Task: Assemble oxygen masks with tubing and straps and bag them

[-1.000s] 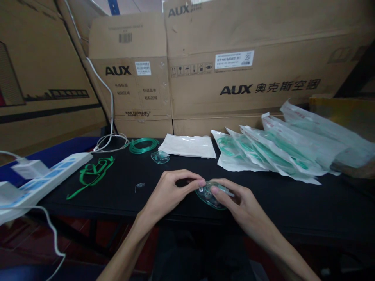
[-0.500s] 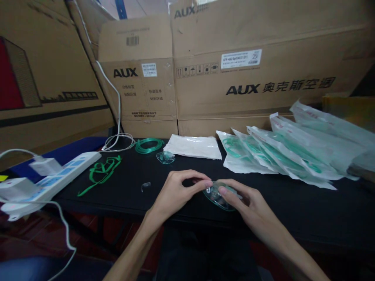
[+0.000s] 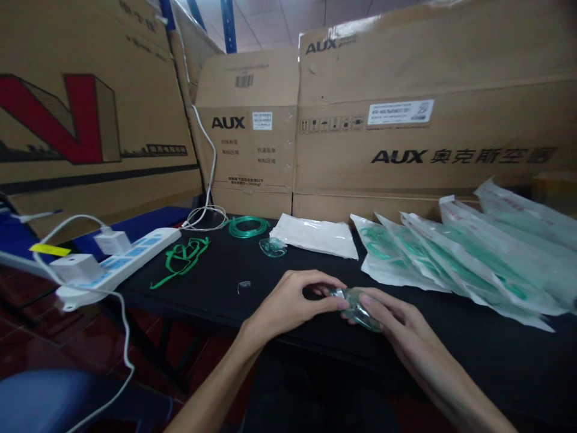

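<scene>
Both of my hands hold a clear, green-tinted plastic mask [image 3: 360, 307] just above the near edge of a black table [image 3: 216, 282]. My left hand [image 3: 293, 300] pinches its left end with curled fingers. My right hand [image 3: 392, 319] grips its right side, thumb on top. A second clear mask piece [image 3: 273, 246] lies farther back. A small clear clip [image 3: 244, 285] lies left of my hands. A green elastic strap [image 3: 183, 258] is spread out on the left, and a coil of green tubing [image 3: 247, 226] sits behind it.
Several sealed bags with green tubing [image 3: 451, 258] fan across the right of the table, with a white flat pouch [image 3: 318, 234] behind the hands. A white power strip [image 3: 121, 258] with plugs and cables lies on the left. Large AUX cardboard boxes [image 3: 406, 120] wall the back.
The view has swung left and up, so everything has shifted right. My hands have kept hold of the mask and turned it flatter, closer to the table edge.
</scene>
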The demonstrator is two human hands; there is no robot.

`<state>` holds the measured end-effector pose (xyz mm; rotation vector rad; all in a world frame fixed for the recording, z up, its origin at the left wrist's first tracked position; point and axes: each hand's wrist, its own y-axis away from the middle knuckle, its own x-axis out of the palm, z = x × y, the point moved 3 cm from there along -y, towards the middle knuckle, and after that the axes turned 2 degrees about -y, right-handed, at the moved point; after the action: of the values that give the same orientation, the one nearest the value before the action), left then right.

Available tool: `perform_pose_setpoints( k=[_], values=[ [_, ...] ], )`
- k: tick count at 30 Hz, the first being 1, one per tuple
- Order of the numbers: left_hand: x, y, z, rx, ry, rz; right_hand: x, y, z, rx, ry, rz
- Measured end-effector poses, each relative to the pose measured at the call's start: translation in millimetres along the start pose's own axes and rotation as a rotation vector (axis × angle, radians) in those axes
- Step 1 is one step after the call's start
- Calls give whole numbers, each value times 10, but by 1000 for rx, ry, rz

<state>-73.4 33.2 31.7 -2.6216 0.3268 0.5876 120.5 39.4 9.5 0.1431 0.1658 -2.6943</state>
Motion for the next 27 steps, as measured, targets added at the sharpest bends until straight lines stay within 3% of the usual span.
perform_pose_setpoints(
  k=[13,27],
  values=[
    [-9,-13,11,99,-111,-11,-36,-3,-2,-75,-26,41],
    [-31,-35,32,26,-46,37,19,-7,39,-27,-29,-17]
  ],
)
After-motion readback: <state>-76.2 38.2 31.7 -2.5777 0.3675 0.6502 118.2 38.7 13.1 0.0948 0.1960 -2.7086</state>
